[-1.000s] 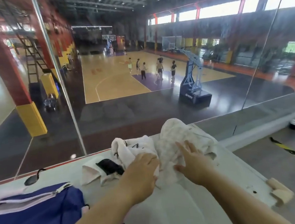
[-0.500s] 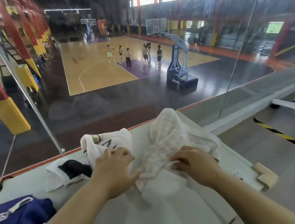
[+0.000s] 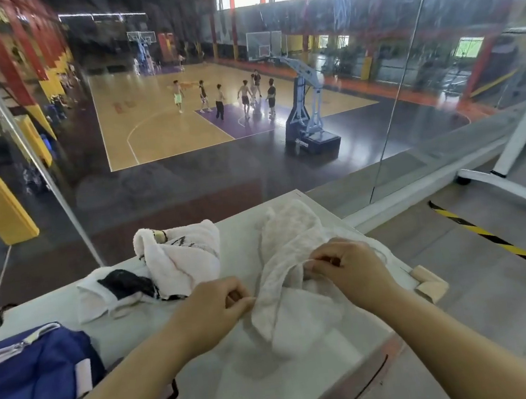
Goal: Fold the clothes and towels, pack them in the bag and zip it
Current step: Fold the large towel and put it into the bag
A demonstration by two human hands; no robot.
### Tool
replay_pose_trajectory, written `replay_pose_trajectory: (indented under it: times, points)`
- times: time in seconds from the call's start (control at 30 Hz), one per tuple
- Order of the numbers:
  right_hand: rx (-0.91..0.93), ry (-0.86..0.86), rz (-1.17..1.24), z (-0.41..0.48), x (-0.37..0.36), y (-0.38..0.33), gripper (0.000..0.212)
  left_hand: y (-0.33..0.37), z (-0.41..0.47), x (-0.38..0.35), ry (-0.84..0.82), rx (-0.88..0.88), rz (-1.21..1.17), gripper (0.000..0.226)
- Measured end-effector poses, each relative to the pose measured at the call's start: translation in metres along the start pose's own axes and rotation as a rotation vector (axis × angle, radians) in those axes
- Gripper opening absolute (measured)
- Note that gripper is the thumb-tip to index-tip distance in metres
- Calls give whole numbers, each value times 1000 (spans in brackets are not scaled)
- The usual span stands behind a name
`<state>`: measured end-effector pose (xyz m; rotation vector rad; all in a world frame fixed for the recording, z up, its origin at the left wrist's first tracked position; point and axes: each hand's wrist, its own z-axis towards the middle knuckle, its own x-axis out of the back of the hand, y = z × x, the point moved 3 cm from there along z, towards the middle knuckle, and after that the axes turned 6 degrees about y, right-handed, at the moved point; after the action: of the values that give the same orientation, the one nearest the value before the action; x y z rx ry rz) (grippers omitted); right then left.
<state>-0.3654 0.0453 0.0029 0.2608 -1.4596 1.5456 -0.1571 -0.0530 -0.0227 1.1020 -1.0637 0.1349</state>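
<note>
— Towel?
— Crumpled white textured towel [image 3: 290, 262] on white tabletop [image 3: 260, 390], long axis running away toward glass pane [image 3: 187, 181]. Left hand [image 3: 215, 306] pinching near-left edge, right hand [image 3: 350, 269] pinching a fold at right; both clenched on cloth.
— Nearby?
— Heaped white and black garments [image 3: 164, 269] just left, apart from towel. Open blue fabric bag [image 3: 28, 370] at far left, nearer left hand. Probably spreading flat first; nothing blocking.

Blue bag [image 3: 28, 367] left of the grip cut off by frame edge; fingertips buried in white towel [image 3: 291, 261] folds; far garment print unreadable.
</note>
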Motion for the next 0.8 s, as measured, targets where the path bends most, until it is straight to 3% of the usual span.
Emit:
replay_pose_trajectory:
  times: [0.13,0.2,0.3,0.4,0.5,0.63,0.8]
  points:
    - [-3,41,1,-7,-2,-18,19,10,-13,-8,-109,59,-235,50]
    - [-13,45,23,-8,-1,-25,21,14,-16,-7,-132,69,-411,58]
    - [-39,69,69,-7,2,-34,22,20,-22,-5,-144,70,-565,48]
    - [10,60,31,-5,8,-43,21,25,-24,5,-1,0,-374,17]
    - [149,77,-87,0,21,-45,19,19,-21,26,192,33,-265,34]
    - [294,102,-163,7,45,-45,13,11,-17,62,308,140,-345,16]
    - [232,98,-297,15,53,-39,11,11,-15,84,314,193,-456,20]
